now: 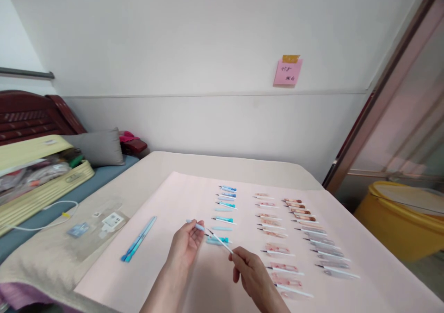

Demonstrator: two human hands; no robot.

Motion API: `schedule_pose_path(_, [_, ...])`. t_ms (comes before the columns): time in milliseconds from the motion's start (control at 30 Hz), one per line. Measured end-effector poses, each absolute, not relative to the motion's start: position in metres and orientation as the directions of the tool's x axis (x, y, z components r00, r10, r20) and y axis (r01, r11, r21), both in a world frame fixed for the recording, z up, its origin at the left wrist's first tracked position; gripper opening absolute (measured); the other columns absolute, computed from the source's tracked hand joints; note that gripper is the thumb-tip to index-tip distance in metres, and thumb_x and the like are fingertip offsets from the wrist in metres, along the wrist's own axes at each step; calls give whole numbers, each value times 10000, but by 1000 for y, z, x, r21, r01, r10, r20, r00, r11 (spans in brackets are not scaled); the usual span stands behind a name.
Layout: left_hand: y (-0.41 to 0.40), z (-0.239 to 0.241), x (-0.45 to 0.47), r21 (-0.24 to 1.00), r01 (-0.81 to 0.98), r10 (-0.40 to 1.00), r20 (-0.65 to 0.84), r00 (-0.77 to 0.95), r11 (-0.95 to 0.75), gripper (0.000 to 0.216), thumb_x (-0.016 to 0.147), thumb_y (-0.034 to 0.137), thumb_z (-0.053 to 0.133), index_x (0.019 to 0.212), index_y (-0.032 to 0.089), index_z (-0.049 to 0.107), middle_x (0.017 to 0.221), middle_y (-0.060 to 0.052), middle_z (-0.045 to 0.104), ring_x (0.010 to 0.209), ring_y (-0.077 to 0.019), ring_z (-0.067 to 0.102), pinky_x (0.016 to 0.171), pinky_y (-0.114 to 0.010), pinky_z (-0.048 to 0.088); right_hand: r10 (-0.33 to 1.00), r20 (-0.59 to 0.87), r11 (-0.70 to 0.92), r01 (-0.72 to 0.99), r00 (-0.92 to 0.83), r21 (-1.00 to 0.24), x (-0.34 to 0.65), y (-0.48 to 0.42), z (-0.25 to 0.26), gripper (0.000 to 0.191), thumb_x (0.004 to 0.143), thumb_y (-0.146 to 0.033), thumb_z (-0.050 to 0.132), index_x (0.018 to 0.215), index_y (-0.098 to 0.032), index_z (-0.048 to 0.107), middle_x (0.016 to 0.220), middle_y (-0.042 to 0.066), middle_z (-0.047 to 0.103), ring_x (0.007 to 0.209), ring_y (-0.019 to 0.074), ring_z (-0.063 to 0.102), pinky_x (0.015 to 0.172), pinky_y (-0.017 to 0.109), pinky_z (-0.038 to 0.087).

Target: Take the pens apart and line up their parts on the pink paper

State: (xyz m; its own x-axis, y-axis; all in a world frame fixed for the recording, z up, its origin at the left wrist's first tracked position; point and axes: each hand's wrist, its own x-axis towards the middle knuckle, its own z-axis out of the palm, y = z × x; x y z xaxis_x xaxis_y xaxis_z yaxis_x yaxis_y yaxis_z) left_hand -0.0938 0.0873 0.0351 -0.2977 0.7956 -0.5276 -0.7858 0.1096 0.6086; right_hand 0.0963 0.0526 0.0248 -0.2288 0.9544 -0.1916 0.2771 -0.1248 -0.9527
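My left hand point(187, 243) pinches a slim light blue pen barrel point(199, 226) between thumb and fingers, above the pink sheet. In my right hand point(250, 267), the thumb and fingers close on the lower end of a thin white pen refill point(222, 242). The refill slants up leftward, its dark tip near the barrel's end; I cannot tell whether they touch. Beneath them lies a turquoise pen part point(222, 240), partly covered. Behind it runs a column of blue and turquoise pen parts point(224, 219) with white refills. Two longer blue pens point(140, 239) lie left of my left hand.
Columns of pink pen parts point(274, 247) and brown and grey ones point(321, 241), with refills, lie to the right on the pink sheet point(166, 197). Clear plastic packaging point(113, 221) sits at the left. A yellow bin point(398, 220) stands beyond the table's right side.
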Motion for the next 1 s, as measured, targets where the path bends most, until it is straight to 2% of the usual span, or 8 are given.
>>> schedule_pose_path(367, [83,38,-85,630,-761,808,-524,-270,154,120,691,100,630,762,114,534,778,-117,659,646,-150,641,545,-223,519,962,-54,75,450,-266,-890,96,48,35,283,827,-322,390,578,-204,451,476,-39,520,500,112,430,515,223,296])
schedule_pose_path(500, [81,39,-82,648,-741,812,-521,-264,175,131,686,113,637,773,121,540,786,-116,665,629,-140,636,534,-213,507,967,-30,123,569,-251,-813,96,45,36,299,864,-331,340,607,-215,436,480,-34,499,496,123,461,505,233,291])
schedule_pose_path(567, [80,38,-80,649,-734,807,-533,-255,197,132,685,120,635,777,121,540,782,-119,668,616,-139,633,530,-216,505,968,31,198,684,-249,-702,96,43,35,279,885,-307,308,664,-223,458,520,-25,524,502,127,485,489,240,267])
schedule_pose_path(667, [78,34,-74,633,-734,784,-575,-234,245,124,691,136,626,775,107,539,758,-134,666,598,-152,632,521,-234,507,937,159,349,857,-311,-380,97,40,33,204,868,-174,328,849,-238,521,649,0,586,516,138,535,463,259,222])
schedule_pose_path(733, [76,30,-69,613,-742,768,-603,-217,272,121,693,143,621,770,95,540,745,-145,662,600,-165,636,518,-245,511,897,226,415,901,-381,-129,98,38,34,338,793,-49,375,1036,-242,508,722,19,601,520,148,560,453,270,210])
schedule_pose_path(800, [75,27,-64,591,-755,754,-624,-206,283,116,692,137,617,764,94,536,738,-145,658,600,-170,637,516,-250,513,856,269,445,894,-442,53,99,37,40,522,708,32,402,1154,-231,460,758,34,599,538,158,575,454,272,230])
schedule_pose_path(900, [73,24,-60,567,-782,737,-640,-218,261,106,700,117,599,758,114,511,723,-123,652,608,-166,640,516,-241,514,818,302,460,872,-490,169,99,35,53,596,652,60,421,1182,-212,448,773,43,594,557,165,580,470,272,281])
schedule_pose_path(1000, [74,25,-62,553,-802,725,-645,-240,227,104,715,105,577,759,127,485,722,-115,648,607,-161,640,504,-228,512,801,330,468,866,-500,176,100,35,59,589,661,48,435,1190,-210,437,787,42,597,567,162,579,480,273,302])
